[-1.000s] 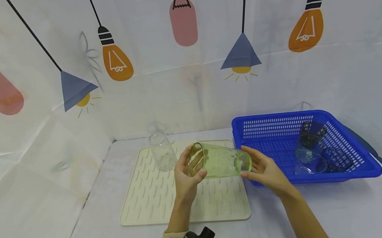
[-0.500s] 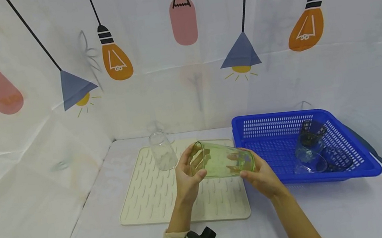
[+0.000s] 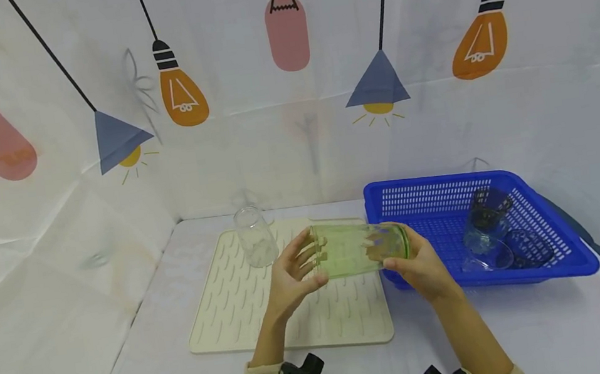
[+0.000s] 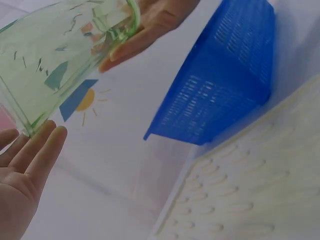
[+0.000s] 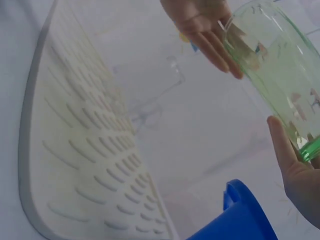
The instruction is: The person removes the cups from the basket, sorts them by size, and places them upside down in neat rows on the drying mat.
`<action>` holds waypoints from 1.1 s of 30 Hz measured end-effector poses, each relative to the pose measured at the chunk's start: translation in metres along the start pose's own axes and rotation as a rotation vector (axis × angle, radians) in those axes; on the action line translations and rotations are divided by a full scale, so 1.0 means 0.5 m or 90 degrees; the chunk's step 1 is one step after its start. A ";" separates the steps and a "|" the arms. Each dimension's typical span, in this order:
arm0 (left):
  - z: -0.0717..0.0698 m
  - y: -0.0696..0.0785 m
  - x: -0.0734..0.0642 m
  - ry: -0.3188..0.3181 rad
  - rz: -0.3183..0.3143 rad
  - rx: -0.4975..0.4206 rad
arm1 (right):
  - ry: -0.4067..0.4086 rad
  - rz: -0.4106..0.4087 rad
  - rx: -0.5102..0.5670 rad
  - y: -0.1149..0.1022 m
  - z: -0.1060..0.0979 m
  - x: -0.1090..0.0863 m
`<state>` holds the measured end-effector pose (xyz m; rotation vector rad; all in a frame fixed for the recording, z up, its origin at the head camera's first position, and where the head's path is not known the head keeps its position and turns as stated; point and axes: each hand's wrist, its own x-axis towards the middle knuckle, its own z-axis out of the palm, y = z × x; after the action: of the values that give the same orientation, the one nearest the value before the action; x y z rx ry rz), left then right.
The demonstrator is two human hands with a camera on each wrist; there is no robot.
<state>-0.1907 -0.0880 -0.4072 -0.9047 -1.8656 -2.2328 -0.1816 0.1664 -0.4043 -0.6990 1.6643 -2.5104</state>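
Note:
A green drinking glass (image 3: pixel 351 250) lies sideways in the air in the head view, over the ribbed mat (image 3: pixel 227 323). My right hand (image 3: pixel 420 263) grips its base end, thumb in front and fingers behind. At the mouth, my left hand (image 3: pixel 291 276) has its fingers extended, fingertips right at the rim. In the left wrist view the left hand's fingers (image 4: pixel 42 155) reach out nearly straight beneath the edge of the glass (image 4: pixel 50 55). A clear glass (image 3: pixel 257 240) stands at the mat's back left.
To the right of the mat sits a blue plastic basket (image 3: pixel 419 187) with several glasses (image 3: pixel 490 244), clear and dark, at its right end. White sheeting (image 3: pixel 251 162) with printed lamps rises behind the table.
The green glass has shifted slightly right and turned more level, its mouth angled away from view. My left hand's fingers have loosened from around the rim, while the right hand has taken a deeper grip.

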 end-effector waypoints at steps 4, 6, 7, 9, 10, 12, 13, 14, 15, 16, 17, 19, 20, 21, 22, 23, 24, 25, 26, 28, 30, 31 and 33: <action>-0.024 -0.010 -0.020 0.010 0.010 0.099 | 0.049 0.037 -0.081 -0.019 -0.004 0.016; -0.038 -0.015 -0.035 0.029 -0.002 0.163 | 0.068 0.051 -0.118 -0.027 -0.006 0.026; -0.047 -0.018 -0.044 0.040 -0.008 0.205 | 0.076 0.057 -0.140 -0.030 -0.007 0.031; -0.066 -0.024 -0.062 0.058 -0.023 0.303 | 0.088 0.066 -0.190 -0.035 -0.008 0.041; -0.077 -0.027 -0.072 0.064 -0.030 0.352 | 0.093 0.071 -0.217 -0.037 -0.009 0.046; -0.100 -0.032 -0.092 0.075 -0.048 0.442 | 0.100 0.078 -0.263 -0.038 -0.009 0.056; -0.111 -0.032 -0.102 0.078 -0.058 0.481 | 0.100 0.081 -0.276 -0.038 -0.009 0.061; -0.123 -0.033 -0.113 0.083 -0.070 0.516 | 0.098 0.083 -0.286 -0.036 -0.009 0.066; -0.135 -0.033 -0.124 0.087 -0.085 0.541 | 0.097 0.086 -0.302 -0.035 -0.009 0.070; -0.147 -0.033 -0.135 0.092 -0.103 0.562 | 0.095 0.091 -0.313 -0.033 -0.009 0.075; -0.158 -0.032 -0.146 0.097 -0.121 0.583 | 0.094 0.095 -0.328 -0.031 -0.009 0.079; -0.180 -0.031 -0.167 0.105 -0.150 0.620 | 0.085 0.104 -0.350 -0.029 -0.007 0.089; -0.191 -0.030 -0.176 0.111 -0.164 0.636 | 0.081 0.109 -0.364 -0.028 -0.006 0.095; -0.201 -0.030 -0.184 0.113 -0.177 0.648 | 0.076 0.113 -0.377 -0.027 -0.004 0.102; -0.210 -0.030 -0.192 0.115 -0.189 0.661 | 0.071 0.118 -0.387 -0.026 -0.003 0.108; -0.219 -0.031 -0.199 0.116 -0.200 0.673 | 0.066 0.120 -0.397 -0.024 -0.002 0.114; -0.228 -0.031 -0.206 0.115 -0.210 0.680 | 0.058 0.121 -0.399 -0.023 0.000 0.121; -0.237 -0.031 -0.212 0.114 -0.221 0.685 | 0.054 0.123 -0.414 -0.021 0.000 0.127; -0.244 -0.031 -0.217 0.112 -0.233 0.692 | 0.051 0.125 -0.428 -0.019 0.002 0.133; -0.259 -0.032 -0.225 0.105 -0.253 0.698 | 0.048 0.124 -0.458 -0.016 0.004 0.145; -0.272 -0.032 -0.229 0.097 -0.271 0.704 | 0.045 0.123 -0.481 -0.013 0.008 0.156; -0.279 -0.032 -0.231 0.094 -0.281 0.708 | 0.046 0.120 -0.496 -0.012 0.010 0.162; -0.290 -0.029 -0.233 0.087 -0.295 0.716 | 0.041 0.116 -0.507 -0.009 0.015 0.173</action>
<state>-0.1561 -0.2527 -0.4879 -0.1137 -2.8444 -0.9156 -0.2553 0.1374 -0.3685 -0.4540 2.6196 -1.7109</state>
